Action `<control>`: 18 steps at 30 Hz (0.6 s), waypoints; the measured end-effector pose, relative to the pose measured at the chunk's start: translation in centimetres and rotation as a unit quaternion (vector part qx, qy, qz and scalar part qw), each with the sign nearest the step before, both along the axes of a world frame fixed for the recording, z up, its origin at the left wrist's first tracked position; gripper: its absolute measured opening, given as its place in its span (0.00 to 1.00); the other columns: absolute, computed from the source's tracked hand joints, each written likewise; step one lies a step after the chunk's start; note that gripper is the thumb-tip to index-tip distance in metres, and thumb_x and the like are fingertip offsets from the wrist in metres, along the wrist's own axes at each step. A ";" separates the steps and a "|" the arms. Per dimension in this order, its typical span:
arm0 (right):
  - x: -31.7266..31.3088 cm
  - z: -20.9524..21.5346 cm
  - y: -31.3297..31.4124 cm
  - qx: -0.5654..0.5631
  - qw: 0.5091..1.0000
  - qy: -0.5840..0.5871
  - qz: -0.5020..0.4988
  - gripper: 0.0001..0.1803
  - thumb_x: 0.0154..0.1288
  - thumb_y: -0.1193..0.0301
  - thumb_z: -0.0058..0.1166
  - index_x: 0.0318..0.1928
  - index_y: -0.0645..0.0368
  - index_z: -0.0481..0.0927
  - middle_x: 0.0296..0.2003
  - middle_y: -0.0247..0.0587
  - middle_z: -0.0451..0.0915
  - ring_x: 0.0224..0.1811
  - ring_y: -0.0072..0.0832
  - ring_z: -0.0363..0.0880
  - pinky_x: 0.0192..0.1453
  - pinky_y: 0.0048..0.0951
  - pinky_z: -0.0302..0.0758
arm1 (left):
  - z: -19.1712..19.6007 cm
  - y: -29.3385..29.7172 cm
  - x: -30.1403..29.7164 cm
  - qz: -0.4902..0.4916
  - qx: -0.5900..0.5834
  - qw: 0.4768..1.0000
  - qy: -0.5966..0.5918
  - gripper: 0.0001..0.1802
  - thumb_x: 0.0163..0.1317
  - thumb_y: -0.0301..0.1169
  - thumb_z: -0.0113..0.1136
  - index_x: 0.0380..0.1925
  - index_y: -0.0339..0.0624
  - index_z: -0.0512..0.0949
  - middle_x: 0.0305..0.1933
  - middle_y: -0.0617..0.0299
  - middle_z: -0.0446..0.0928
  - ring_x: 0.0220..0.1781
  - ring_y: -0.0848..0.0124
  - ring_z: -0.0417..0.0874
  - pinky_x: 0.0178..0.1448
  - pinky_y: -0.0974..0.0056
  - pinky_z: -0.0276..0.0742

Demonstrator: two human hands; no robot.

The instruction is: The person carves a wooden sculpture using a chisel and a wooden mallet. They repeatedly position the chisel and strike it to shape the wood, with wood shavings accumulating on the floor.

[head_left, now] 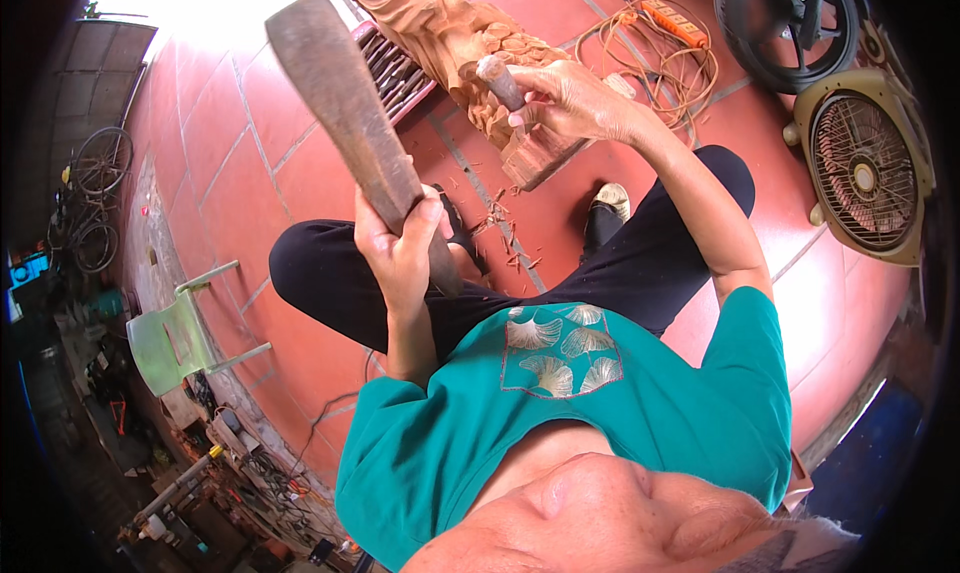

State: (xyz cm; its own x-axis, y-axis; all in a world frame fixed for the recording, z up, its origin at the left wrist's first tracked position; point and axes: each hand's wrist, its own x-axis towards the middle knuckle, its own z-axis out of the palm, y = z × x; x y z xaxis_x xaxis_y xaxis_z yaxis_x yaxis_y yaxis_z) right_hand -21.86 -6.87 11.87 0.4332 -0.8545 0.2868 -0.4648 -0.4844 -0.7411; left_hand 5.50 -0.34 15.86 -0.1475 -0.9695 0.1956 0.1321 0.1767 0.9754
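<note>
While the person sits with knees spread, a teal shirt (660, 373) with a panel of pale fan-shaped leaves takes up the nearest part of the view, and dark trousers (640, 243) reach out beyond it. The left hand (405, 243) is raised over the left thigh, its fingers wrapped round the narrow end of a long wooden mallet (335, 83), whose broad, flat head tilts up and to the left. Farther out, the right hand (580, 101) holds a short chisel-like tool (507, 88) pinched in its fingers, the battered pale top pointing up; the lower end is hidden, so whether it touches the wood cannot be told.

Just under that hand is the carved wooden piece (430, 23), lying slantwise with its plain block end toward the person and its rippled, figured length running away to the upper left. Wood shavings (500, 218) are scattered on the red tiled floor (230, 143) between the feet. Alongside the carving sits a tray of tools (395, 68). Off to the right stand a box fan (865, 163) and, past it, a black wheel (785, 28); an orange power strip (675, 23) lies near a coiled cable (700, 93). To the left are a pale green chair (165, 343) and, farther back, a bicycle (100, 168).
</note>
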 end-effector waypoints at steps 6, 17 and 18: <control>0.3 1.6 0.7 0.007 1.000 0.000 0.015 0.14 0.57 0.80 0.49 0.45 0.57 0.77 0.34 0.47 0.84 0.38 0.47 0.84 0.43 0.47 0.74 | 2.0 0.2 0.5 -0.006 -0.021 0.999 -0.042 0.25 0.61 0.25 0.71 0.55 0.32 0.70 0.34 0.59 0.80 0.28 0.74 0.80 0.33 0.69 0.77; 0.7 1.7 1.0 0.032 0.999 0.019 0.009 0.20 0.63 0.73 0.61 0.56 0.56 0.78 0.32 0.48 0.84 0.38 0.46 0.84 0.44 0.46 0.75 | 3.6 -1.3 0.9 -0.076 0.043 0.962 -0.258 0.23 0.60 0.31 0.74 0.49 0.33 0.75 0.32 0.61 0.82 0.30 0.78 0.79 0.34 0.68 0.77; 0.8 1.3 0.9 0.018 1.000 0.021 0.013 0.21 0.64 0.72 0.61 0.58 0.55 0.77 0.33 0.48 0.84 0.38 0.46 0.84 0.45 0.46 0.75 | 4.0 -1.2 1.0 -0.061 0.034 0.969 -0.236 0.23 0.60 0.30 0.74 0.49 0.33 0.75 0.32 0.61 0.82 0.30 0.78 0.79 0.34 0.69 0.77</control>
